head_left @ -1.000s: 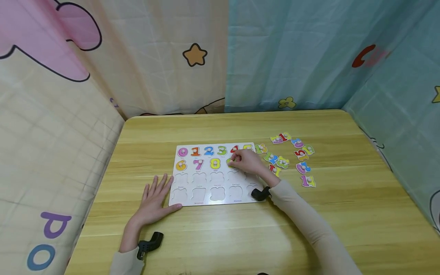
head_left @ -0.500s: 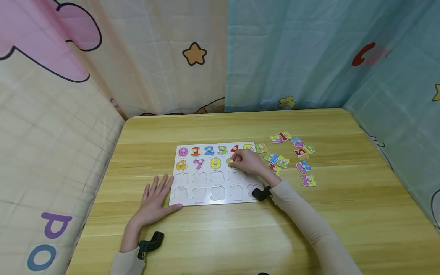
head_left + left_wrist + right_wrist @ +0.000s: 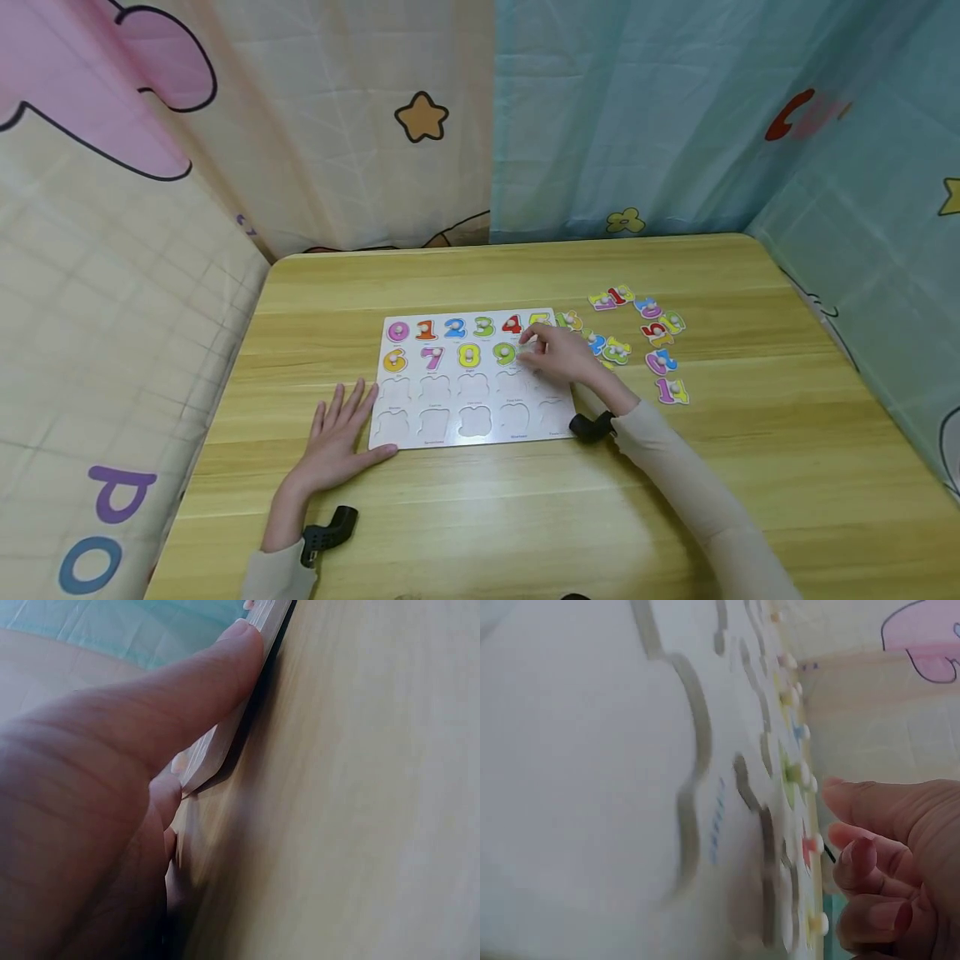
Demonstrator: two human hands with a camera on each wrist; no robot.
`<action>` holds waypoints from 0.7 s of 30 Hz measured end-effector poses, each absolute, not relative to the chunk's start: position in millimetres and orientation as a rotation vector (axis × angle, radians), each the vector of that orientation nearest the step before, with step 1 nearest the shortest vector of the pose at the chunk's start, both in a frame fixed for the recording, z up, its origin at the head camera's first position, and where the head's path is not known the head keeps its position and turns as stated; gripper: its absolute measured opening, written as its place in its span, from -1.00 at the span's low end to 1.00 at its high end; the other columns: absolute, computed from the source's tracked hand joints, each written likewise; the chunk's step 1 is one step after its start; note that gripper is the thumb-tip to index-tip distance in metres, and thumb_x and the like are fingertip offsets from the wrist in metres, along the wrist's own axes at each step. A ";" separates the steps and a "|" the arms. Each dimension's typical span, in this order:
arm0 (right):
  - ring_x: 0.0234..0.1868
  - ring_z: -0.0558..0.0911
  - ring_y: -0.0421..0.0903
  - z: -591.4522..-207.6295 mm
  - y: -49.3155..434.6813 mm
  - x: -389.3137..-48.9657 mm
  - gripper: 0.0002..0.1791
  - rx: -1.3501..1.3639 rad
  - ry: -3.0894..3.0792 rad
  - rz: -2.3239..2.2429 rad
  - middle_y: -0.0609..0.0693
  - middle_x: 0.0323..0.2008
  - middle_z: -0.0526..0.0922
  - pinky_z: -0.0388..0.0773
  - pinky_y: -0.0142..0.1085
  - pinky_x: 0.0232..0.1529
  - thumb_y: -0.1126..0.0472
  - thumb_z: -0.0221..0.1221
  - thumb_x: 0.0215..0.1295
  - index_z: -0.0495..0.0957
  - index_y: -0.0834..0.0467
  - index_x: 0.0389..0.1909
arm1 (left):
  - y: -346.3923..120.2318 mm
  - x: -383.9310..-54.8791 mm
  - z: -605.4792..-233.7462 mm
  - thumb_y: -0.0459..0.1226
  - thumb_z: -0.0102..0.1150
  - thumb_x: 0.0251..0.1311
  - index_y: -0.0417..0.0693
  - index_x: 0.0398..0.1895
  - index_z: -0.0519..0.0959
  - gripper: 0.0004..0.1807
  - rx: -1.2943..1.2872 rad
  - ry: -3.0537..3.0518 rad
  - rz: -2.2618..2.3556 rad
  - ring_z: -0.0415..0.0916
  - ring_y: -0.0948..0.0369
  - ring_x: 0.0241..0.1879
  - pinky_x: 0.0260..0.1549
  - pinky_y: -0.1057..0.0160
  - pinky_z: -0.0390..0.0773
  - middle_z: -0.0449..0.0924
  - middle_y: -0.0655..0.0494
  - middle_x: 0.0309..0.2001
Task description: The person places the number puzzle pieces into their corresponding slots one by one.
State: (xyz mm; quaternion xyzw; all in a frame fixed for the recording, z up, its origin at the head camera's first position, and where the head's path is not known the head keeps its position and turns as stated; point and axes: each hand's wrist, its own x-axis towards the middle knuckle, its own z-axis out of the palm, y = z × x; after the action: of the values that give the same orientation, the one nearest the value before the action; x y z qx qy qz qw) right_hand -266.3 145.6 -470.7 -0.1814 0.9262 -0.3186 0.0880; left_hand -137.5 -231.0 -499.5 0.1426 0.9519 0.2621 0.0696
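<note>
A white number puzzle board [image 3: 453, 421] lies on the table, its top two rows filled with knobbed pieces from 0 to 9. The green 9 piece [image 3: 505, 354] sits in the second row, just left of my right hand [image 3: 561, 353]. That hand hovers over the board with thumb and forefinger apart and nothing between them; in the right wrist view its thumb [image 3: 877, 810] is clear of the knobs. My left hand [image 3: 335, 442] rests spread at the board's lower left corner. In the left wrist view, the left thumb [image 3: 210, 679] touches the board's edge [image 3: 210, 754].
Right of the board lie several loose two-digit pieces, among them a purple and yellow one [image 3: 672, 391], a red one [image 3: 657, 335] and a pair [image 3: 611, 297] farther back. Two lower rows of the board show bare recesses [image 3: 475, 421]. Curtains [image 3: 637, 125] stand behind the table.
My right hand has let go of the green 9 piece's knob and moved slightly right, its thumb and forefinger parting. The left hand has stayed in place.
</note>
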 end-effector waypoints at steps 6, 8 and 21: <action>-0.65 0.36 -0.08 -457.3 201.0 -274.4 -0.73 -0.388 2.793 -1.084 0.01 -0.53 0.46 0.23 -0.29 -0.68 0.06 0.23 0.27 0.57 0.18 -0.15 | -230.4 -137.7 -498.3 0.20 0.18 0.10 -0.03 0.51 -0.08 0.05 0.427 2.855 0.803 -0.54 -0.12 0.42 0.27 -0.15 -0.53 -0.29 -0.13 0.50; -0.63 0.34 -0.09 -453.8 220.4 -276.3 -0.72 -0.348 2.824 -1.115 0.02 -0.53 0.45 0.23 -0.29 -0.64 0.06 0.22 0.28 0.58 0.19 -0.16 | -230.7 -137.3 -497.7 0.20 0.18 0.10 -0.03 0.52 -0.09 0.05 0.425 2.854 0.807 -0.54 -0.13 0.42 0.27 -0.15 -0.54 -0.29 -0.13 0.49; -0.62 0.39 -0.09 -438.1 303.3 -276.0 -0.62 -0.037 3.000 -1.082 0.18 -0.47 0.54 0.26 -0.27 -0.63 0.02 0.10 0.38 0.55 0.31 -0.11 | -230.7 -136.2 -495.3 0.19 0.17 0.12 -0.03 0.52 -0.09 0.04 0.434 2.847 0.822 -0.54 -0.14 0.42 0.26 -0.15 -0.55 -0.30 -0.14 0.49</action>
State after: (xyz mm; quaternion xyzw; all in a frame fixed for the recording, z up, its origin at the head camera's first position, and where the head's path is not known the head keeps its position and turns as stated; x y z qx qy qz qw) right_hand -276.0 303.3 -438.1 -0.0115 0.9403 -0.3392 -0.0238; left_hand -136.2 -230.7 -495.3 0.1444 0.9481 0.2737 0.0734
